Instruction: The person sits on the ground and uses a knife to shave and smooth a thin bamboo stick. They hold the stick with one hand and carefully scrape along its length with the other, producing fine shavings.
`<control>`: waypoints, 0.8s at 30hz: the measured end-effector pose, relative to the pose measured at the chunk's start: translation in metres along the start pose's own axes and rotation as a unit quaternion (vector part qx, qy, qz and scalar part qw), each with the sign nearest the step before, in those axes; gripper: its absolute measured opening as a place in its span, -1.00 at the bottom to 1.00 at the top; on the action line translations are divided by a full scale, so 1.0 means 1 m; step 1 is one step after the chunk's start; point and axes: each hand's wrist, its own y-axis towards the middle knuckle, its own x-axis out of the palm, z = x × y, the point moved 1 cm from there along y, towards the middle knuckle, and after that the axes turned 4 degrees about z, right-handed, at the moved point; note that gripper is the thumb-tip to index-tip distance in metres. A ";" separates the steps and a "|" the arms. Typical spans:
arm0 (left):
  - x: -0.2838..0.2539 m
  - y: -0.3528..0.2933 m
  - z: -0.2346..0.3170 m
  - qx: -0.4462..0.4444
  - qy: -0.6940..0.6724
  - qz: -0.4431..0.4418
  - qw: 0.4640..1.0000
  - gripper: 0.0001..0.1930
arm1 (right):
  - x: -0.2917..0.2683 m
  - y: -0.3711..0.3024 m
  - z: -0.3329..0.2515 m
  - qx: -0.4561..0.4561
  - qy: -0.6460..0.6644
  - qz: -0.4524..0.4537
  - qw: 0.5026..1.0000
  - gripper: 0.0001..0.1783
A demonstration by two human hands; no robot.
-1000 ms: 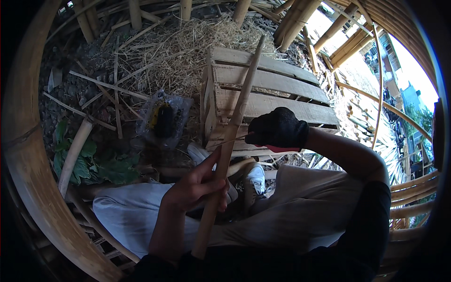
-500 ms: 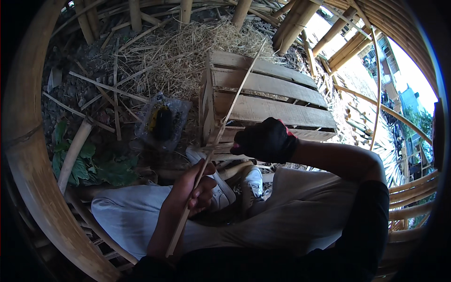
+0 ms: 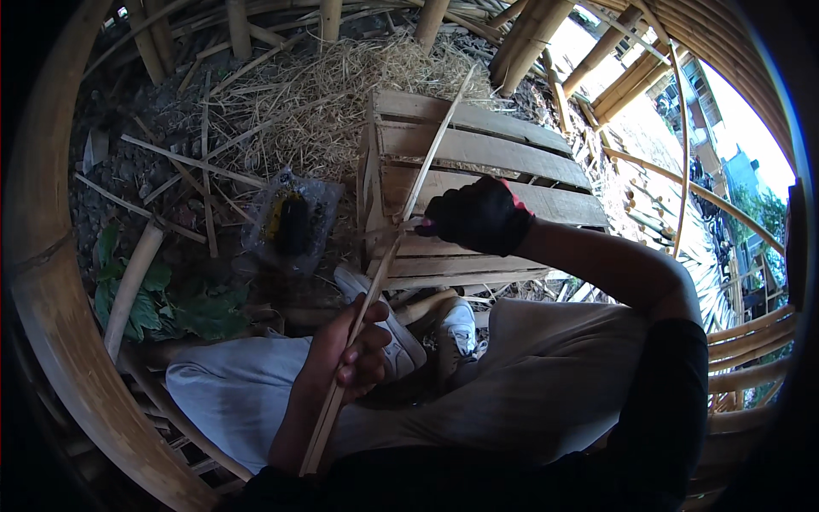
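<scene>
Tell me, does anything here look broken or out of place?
Only small things. The right hand wears a black glove while the left hand gripping the bamboo strip is bare. A crumpled plastic bag lies among straw beside the wooden crate.

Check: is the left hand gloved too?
No, the left hand is bare, its fingers closed round the bamboo strip; only the right hand wears a black glove.

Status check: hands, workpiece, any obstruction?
Left hand bare, gripping bamboo strip. Right hand gloved, closed at strip's upper part; blade not clear. Crate behind, straw beyond; nothing blocking.
</scene>
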 end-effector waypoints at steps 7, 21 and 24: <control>0.004 0.005 -0.002 -0.001 0.009 0.043 0.999 -0.66 | 0.006 0.009 0.012 -0.021 -0.076 0.028 0.997 -0.81; 0.017 -0.007 0.001 0.002 0.029 0.071 0.997 -0.63 | -0.011 0.022 0.028 -0.030 -0.108 -0.041 0.993 -0.83; 0.008 -0.003 0.005 0.005 0.041 0.068 0.997 -0.63 | -0.009 0.012 -0.010 0.016 -0.042 -0.081 0.996 -0.83</control>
